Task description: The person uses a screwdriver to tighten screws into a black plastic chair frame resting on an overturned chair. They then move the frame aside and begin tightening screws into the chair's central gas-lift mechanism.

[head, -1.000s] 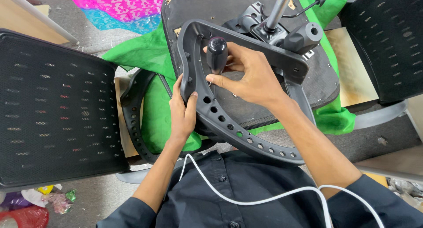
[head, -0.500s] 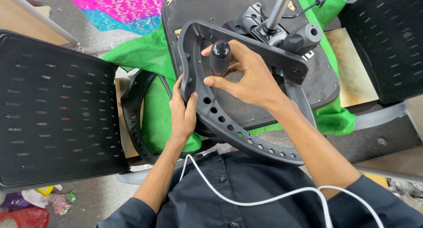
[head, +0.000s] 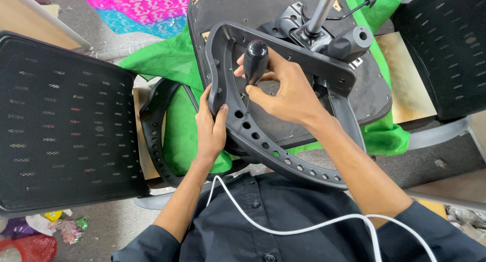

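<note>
A: Right hand (head: 288,92)?
B: Fingers are closing round a black screwdriver (head: 254,59), gripping the handle. The shaft is running down from under the fingers into the grey frame (head: 243,125); the tip is too small to make out.

A: Left hand (head: 211,123)?
B: Gripping the frame's left side. The thumb is lying over the front face just beside the holes, the other fingers are wrapping behind the edge, out of sight.

A: Where's the frame sitting?
B: It's leaning between both hands over the upturned seat (head: 283,64). Its curved, holed band is running below the fingers toward the person's dark shirt (head: 283,221).

A: Anything else near?
B: A metal post (head: 324,9) is sticking up just beyond the right fingers, with a grey knob (head: 352,39) beside it. Green cloth (head: 177,59) is lying under the seat. A mesh back (head: 55,120) is lying left of the left hand, another (head: 445,44) well right. A white cable (head: 283,229) is crossing the shirt.
</note>
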